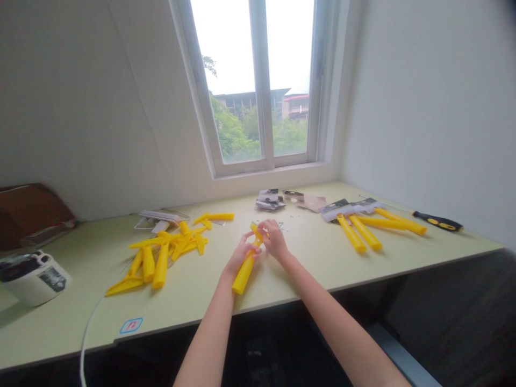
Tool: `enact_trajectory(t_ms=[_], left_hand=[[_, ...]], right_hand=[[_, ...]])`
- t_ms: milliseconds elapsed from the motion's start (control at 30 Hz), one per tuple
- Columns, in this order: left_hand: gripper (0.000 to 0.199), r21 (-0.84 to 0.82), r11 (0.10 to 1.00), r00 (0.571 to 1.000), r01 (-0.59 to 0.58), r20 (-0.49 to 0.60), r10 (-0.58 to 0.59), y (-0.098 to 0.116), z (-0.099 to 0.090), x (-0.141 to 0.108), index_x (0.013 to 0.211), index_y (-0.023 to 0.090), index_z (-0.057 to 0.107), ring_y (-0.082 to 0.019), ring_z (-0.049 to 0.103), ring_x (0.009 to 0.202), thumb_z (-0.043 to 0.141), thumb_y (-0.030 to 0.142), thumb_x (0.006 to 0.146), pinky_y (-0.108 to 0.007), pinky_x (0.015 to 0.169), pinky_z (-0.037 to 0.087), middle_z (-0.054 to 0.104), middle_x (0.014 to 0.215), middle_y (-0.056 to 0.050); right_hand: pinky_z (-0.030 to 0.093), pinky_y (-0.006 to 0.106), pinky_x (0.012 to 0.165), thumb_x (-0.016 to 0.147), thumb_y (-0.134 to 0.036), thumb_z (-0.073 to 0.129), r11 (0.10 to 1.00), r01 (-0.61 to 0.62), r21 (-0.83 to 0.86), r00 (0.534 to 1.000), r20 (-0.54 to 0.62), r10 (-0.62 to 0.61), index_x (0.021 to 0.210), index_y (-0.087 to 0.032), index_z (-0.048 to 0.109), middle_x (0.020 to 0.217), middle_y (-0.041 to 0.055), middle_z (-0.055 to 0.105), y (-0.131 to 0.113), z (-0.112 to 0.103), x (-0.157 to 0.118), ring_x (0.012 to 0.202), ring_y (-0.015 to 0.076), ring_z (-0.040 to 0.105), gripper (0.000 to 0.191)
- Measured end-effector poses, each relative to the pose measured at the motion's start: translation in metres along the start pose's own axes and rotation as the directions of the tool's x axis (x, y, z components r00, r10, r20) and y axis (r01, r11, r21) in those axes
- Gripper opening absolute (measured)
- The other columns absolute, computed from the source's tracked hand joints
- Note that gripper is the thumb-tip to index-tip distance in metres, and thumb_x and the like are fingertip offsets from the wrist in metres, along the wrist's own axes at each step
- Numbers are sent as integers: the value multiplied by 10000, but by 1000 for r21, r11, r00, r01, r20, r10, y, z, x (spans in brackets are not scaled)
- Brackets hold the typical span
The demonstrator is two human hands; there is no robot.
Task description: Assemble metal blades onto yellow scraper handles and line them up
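My pale green counter (201, 290) carries a heap of yellow plastic pieces (165, 250) to my left and long yellow tubes (374, 230) to my right, beside a black-and-yellow screwdriver (438, 221). Small hardware packets (269, 200), tiny metal bits (281, 226) and a white appliance (32, 278) also sit on it.

Daylight comes from the window (252, 80) at 12 o'clock, and the sky there is burned out to white. Shadows are soft and weak. The wide lens bends the desk (330, 269) edge, and the corner near 2 o'clock is dark and blurred.

left hand (242, 252): curled inward | right hand (274, 240): curled inward | pose: close together
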State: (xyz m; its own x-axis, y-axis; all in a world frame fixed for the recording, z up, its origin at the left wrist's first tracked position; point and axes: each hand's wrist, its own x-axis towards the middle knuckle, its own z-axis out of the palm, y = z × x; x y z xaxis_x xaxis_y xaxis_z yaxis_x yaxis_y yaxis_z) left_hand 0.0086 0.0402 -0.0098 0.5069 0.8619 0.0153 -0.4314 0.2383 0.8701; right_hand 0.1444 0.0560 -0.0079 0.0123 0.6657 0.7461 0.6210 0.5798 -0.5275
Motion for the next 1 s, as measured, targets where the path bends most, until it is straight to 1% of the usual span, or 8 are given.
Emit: enact_trajectory(t_ms=[333,467,633,733,800,867,933,1000], left_hand=[[640,-35,999,1000,-3,9,3,2,4,-3,1196,244,303,-45,460,542,577,78,642,-135,465,302,490,747,15],[628,-15,1000,1000,-6,-5,6,1,3,-2,1184,247,312,-48,463,539,637,134,659,-137,465,301,487,716,23],[663,-22,1000,998,-14,-62,12,2,1,0,1196,240,307,-47,461,514,647,119,639,-144,461,310,504,708,26],[679,-73,997,993,-33,-118,24,4,-1,1,1215,244,307,-33,452,504,632,99,636,-143,456,318,546,813,-11],[687,-132,989,986,-62,-163,40,5,-3,2,1224,251,300,-25,447,504,617,81,639,-138,452,322,558,880,-36],[698,-188,978,978,-94,-202,55,5,-7,4,1233,257,285,-24,452,513,604,64,643,-130,450,330,561,920,-56],[705,-223,968,972,-118,-226,66,4,-11,6,1240,260,276,-26,461,522,594,49,648,-127,451,339,560,933,-65],[703,-241,962,967,-129,-243,69,3,-14,8,1242,262,276,-27,465,523,592,45,652,-128,452,351,560,932,-65]], right_hand=[[396,274,681,805,-198,484,995,-30,95,996,-83,38,701,-201,525,718,13,544,-3,1,-2,730,156,485,112],[403,274,686,815,-224,477,996,-26,83,996,-77,33,727,-200,552,736,20,551,-2,1,-4,726,154,499,118],[412,284,732,836,-234,435,998,-42,50,999,-18,42,803,-196,587,798,40,591,-4,0,-4,786,165,523,161],[406,277,750,814,-179,408,986,-157,-53,988,0,157,828,-181,594,836,49,606,-1,-4,-5,781,157,529,186],[399,275,738,785,-164,414,940,-285,-188,955,26,295,776,-168,595,810,59,609,1,-8,-7,769,162,532,182],[389,282,726,764,-205,450,867,-368,-336,913,48,406,755,-161,594,797,74,612,2,-12,-11,787,182,534,150],[380,297,729,749,-297,499,801,-388,-456,887,51,459,803,-153,595,832,93,617,1,-15,-14,824,207,533,181],[372,322,744,733,-409,525,748,-378,-545,874,56,483,864,-140,593,885,119,617,-3,-16,-18,874,239,526,307]])
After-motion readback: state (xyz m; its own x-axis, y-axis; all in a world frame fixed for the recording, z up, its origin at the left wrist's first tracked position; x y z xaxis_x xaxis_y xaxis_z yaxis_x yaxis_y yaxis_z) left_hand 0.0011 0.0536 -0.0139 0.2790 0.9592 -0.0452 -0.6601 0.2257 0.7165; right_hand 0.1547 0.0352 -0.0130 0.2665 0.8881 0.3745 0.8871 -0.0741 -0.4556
